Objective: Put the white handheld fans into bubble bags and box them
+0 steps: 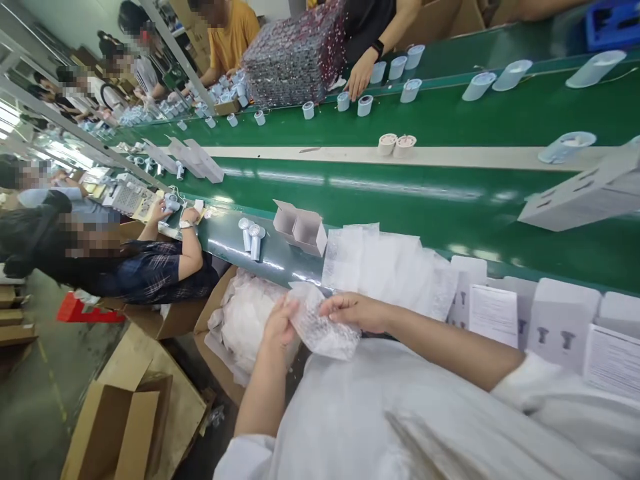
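In front of my body, both hands hold a clear bubble wrap bag (pixel 325 328). My left hand (pixel 281 321) pinches its left edge between thumb and fingers. Over its upper right part, my right hand (pixel 353 311) has its fingers curled on the plastic. Whether anything lies inside the bag, I cannot tell. Just beyond my hands, a pile of flat bubble wrap bags (pixel 385 263) rests along the bench edge. An open white box with a divider (pixel 300 228) stands farther left, beside two pale blue cylindrical devices (pixel 254 239).
A carton (pixel 227 320) full of bubble wrap stands below at left. White boxes (pixel 563 313) and printed sheets (pixel 493 313) line the right edge. Beyond runs a green conveyor (pixel 400 197) carrying white boxes. Co-workers handle pale blue parts across the line and at left.
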A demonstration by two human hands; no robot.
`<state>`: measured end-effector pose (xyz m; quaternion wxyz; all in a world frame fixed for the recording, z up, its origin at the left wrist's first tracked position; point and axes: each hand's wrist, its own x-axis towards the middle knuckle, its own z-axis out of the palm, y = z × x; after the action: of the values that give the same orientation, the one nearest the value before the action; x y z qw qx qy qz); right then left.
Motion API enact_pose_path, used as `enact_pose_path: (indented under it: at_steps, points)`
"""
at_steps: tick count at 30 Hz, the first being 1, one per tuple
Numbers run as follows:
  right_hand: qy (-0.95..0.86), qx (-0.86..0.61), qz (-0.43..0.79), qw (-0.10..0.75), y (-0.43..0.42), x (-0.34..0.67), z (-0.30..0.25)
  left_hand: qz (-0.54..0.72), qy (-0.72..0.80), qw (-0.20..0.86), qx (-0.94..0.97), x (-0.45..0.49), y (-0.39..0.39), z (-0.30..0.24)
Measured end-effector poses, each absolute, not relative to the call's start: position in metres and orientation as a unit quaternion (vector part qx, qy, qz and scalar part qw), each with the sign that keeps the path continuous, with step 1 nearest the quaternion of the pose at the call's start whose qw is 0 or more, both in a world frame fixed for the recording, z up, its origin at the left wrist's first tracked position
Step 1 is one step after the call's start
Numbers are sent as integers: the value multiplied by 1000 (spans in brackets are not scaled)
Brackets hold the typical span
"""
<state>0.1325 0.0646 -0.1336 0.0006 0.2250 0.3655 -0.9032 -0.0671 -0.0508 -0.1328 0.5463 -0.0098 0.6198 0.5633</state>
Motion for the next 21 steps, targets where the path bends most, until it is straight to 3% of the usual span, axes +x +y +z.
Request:
enact_pose_path:
  at_steps: [2, 6, 9, 12, 16, 21]
  points:
    - [400, 253, -880, 43, 64, 132, -134, 547, 674, 496, 8, -76, -40, -151]
    - [419, 252, -867, 94, 71, 145, -139, 468, 832, 288, 80, -146, -8, -168]
    - [449, 218, -859, 115, 69, 147, -136, 430, 865, 228, 124, -202, 32, -175]
    - [546, 293, -776, 117, 62, 137, -123, 379, 890, 198, 159, -228, 68, -187]
    - [602, 351, -717, 25, 59, 116, -106, 352, 896, 199, 182, -222, 87, -202]
    - [440, 457, -763, -122, 72, 89, -112, 406, 864, 240, 179, -194, 49, -172]
